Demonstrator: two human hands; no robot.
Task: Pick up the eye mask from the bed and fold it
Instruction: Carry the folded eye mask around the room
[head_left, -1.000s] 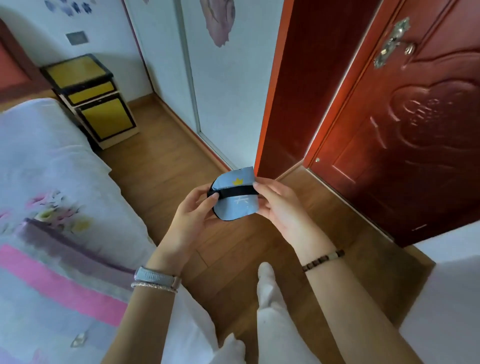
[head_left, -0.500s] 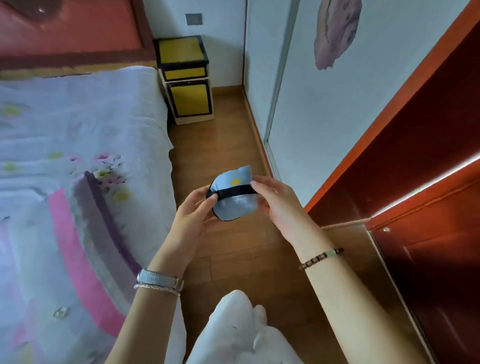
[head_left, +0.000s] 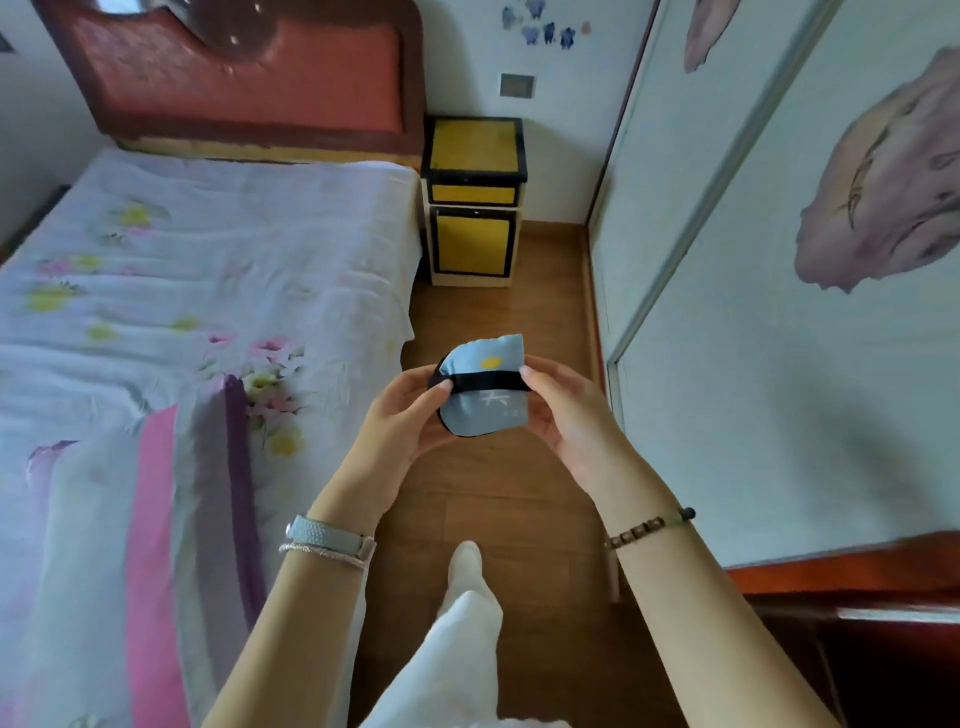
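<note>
Bed (head_left: 182, 322) at left, nightstand (head_left: 472, 202) beside its head, eye mask (head_left: 485, 395) held between both hands above the floor (head_left: 498, 499)

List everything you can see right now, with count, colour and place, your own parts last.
eye mask: 1, light blue with black strap, folded, held over the floor
bed: 1, floral white sheet with pink and purple stripes, left
headboard: 1, red-brown, far left
nightstand: 1, yellow and black, beside the bed
wardrobe doors: white with purple motifs, right
floor: wooden, brown, centre
left hand: 1, grips the mask's left edge; watch and bracelet on wrist
right hand: 1, grips the mask's right edge; bead bracelet on wrist
leg: white trousers, bottom centre
</note>
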